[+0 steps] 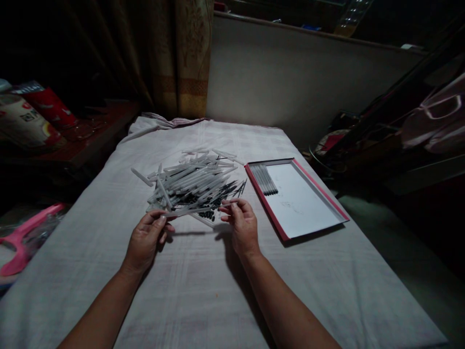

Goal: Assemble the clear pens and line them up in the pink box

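Note:
My left hand (146, 237) is closed, pinching one end of a translucent pen barrel (189, 212) held level above the cloth. Facing it, my right hand (241, 225) pinches a thin pen refill (228, 204) between thumb and fingers, close to the barrel's far end. Just beyond both hands lies a loose pile of clear pen barrels (196, 179), with dark-tipped refills (232, 189) and small black pen parts (208, 214) at its near right side. A shallow red-edged box lid (305, 208) rests to the right, holding a row of pens with black ends (264, 180).
A pale checked cloth (181, 291) covers the table. On the left stand a side table (98, 131) with a labelled jar (27, 123) and a red container (51, 106), and a pink plastic item (29, 232). A curtain (191, 58) and wall (276, 72) close off the back.

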### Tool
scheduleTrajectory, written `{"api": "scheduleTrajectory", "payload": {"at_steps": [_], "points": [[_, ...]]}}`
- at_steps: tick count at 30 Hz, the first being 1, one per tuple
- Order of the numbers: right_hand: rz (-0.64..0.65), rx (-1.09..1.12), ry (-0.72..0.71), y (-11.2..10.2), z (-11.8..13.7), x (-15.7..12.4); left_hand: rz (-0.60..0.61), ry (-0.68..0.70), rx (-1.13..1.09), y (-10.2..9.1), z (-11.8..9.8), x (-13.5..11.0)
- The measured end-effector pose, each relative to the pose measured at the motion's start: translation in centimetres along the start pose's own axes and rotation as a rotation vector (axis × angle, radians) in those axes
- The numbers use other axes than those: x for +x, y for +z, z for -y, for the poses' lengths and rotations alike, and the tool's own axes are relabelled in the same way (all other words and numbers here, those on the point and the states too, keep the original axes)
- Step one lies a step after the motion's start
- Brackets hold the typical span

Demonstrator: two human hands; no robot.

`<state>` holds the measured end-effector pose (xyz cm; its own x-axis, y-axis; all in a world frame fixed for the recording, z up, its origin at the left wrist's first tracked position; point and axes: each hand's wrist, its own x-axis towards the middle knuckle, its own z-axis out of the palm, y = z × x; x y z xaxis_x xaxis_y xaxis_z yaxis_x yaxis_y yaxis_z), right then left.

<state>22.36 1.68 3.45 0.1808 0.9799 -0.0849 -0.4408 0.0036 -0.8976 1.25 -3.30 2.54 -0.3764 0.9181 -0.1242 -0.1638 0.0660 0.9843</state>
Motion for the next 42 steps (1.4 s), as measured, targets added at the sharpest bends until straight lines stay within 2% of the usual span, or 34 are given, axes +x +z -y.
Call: {"api": "scheduleTrajectory", "payload": {"at_steps": [5, 10, 12, 18, 23, 29, 36, 42], "points": [[0.076, -0.175, 0.034, 0.2, -0.9, -1.1, 0.071, -0.083, 0.078, 0.8, -0.4, -0.6], [0.126, -0.259, 0.021, 0.2, -2.0, -2.3, 0.187, 0.007, 0.253, 1.1, -0.2, -0.7], [0.127, -0.238, 0.037, 0.3, -2.1, -2.4, 0.165, 0.013, 0.237, 1.0, -0.1, -0.6], [0.088, -0.149, 0.101, -0.3, -1.8, -1.9, 0.049, -0.085, 0.082, 0.8, -0.2, -0.3], [0.095, -0.196, 0.074, -0.8, -1.8, -2.0, 0.05, -0.08, 0.083, 0.8, -0.3, -0.3], [0.078, -0.325, -0.027, -1.7, -1.9, -1.7, 0.241, 0.069, 0.366, 0.9, -0.1, -0.5], [0.119, -0.559, -0.216, -2.6, -2.1, -1.2, 0.297, 0.2, 0.642, 0.5, 0.5, -0.5], [0.15, -0.656, -0.273, -3.1, -2.3, -1.1, 0.34, 0.299, 0.771, 0.5, 0.3, -0.5]]}}
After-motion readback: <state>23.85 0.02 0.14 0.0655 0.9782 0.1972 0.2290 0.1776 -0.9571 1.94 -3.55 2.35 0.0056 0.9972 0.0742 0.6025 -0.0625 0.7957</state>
